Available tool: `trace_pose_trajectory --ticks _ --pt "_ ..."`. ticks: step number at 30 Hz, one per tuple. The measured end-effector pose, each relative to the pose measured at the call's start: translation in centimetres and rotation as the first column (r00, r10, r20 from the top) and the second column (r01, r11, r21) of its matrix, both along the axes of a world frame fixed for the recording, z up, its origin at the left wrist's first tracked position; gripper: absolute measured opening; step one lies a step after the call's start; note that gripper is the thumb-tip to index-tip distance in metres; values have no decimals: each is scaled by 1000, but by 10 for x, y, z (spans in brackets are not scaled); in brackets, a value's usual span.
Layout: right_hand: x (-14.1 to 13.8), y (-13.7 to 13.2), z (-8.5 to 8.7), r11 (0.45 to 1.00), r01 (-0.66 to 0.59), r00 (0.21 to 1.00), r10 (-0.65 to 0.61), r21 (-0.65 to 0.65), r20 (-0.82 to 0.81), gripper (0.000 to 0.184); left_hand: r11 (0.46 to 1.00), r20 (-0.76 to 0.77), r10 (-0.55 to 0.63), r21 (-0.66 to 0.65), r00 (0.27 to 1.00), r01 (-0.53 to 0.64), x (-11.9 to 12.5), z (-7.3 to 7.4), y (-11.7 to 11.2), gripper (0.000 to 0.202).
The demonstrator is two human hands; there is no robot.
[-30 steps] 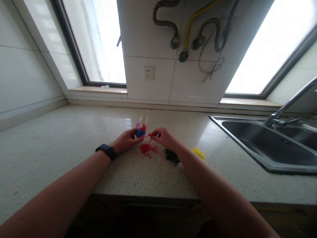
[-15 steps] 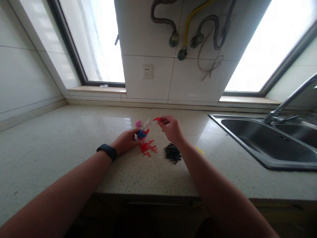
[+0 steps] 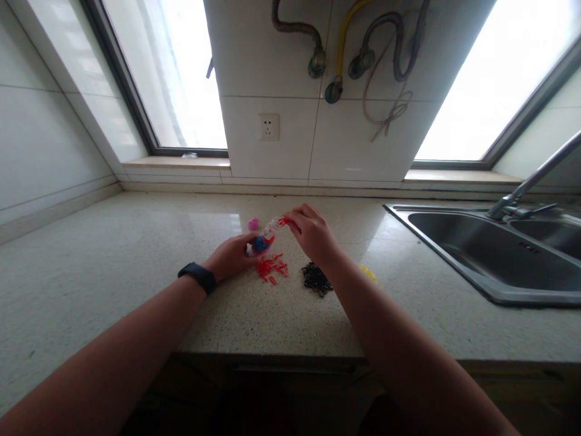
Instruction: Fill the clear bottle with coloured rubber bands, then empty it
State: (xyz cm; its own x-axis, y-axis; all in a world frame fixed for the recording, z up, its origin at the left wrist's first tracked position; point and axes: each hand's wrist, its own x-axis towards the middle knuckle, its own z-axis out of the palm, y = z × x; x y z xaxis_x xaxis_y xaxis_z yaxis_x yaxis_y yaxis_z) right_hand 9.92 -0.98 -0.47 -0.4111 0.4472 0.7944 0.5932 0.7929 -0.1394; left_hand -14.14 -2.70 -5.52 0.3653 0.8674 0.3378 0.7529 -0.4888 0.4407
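Observation:
My left hand [image 3: 236, 254] is closed around a small clear bottle [image 3: 271, 227], which is tilted with its mouth up to the right. Blue and red pieces show inside it. At the bottle's mouth, my right hand [image 3: 311, 232] pinches small red rubber bands [image 3: 284, 221] between thumb and fingers. A pile of red rubber bands [image 3: 272, 267] lies on the counter just below the bottle. Black rubber bands [image 3: 316, 278] are heaped under my right wrist, and a few yellow ones [image 3: 368, 272] show past my right forearm. A pink cap [image 3: 253, 224] sits behind the bottle.
The speckled stone countertop [image 3: 218, 327] runs across in front of me. To the right is a steel sink [image 3: 454, 254] with a faucet [image 3: 512, 203]. Hoses and valves [image 3: 333, 91] hang on the tiled wall above a socket [image 3: 269, 126].
My right hand has moved slightly left, bringing the red rubber bands from beside the bottle to its mouth. My left hand keeps the bottle in nearly the same place.

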Motion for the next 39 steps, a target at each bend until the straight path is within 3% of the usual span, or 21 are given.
trace_pose_trajectory --ticks 14,27,34,39 --pt "-3 0 4 994 -100 992 96 49 77 27 1000 15 -2 2 1000 2 2 4 -2 48" --pt "-8 -1 1 972 -207 975 196 -109 -109 30 1000 8 10 -10 1000 -10 -1 0 0 48" --pt "-10 -4 -1 919 -306 938 246 -248 -244 43 1000 13 10 -17 1000 -10 -1 2 0 47" --pt "-5 7 -8 938 -251 929 163 -240 -333 33 1000 37 7 -30 999 -6 -1 2 0 46"
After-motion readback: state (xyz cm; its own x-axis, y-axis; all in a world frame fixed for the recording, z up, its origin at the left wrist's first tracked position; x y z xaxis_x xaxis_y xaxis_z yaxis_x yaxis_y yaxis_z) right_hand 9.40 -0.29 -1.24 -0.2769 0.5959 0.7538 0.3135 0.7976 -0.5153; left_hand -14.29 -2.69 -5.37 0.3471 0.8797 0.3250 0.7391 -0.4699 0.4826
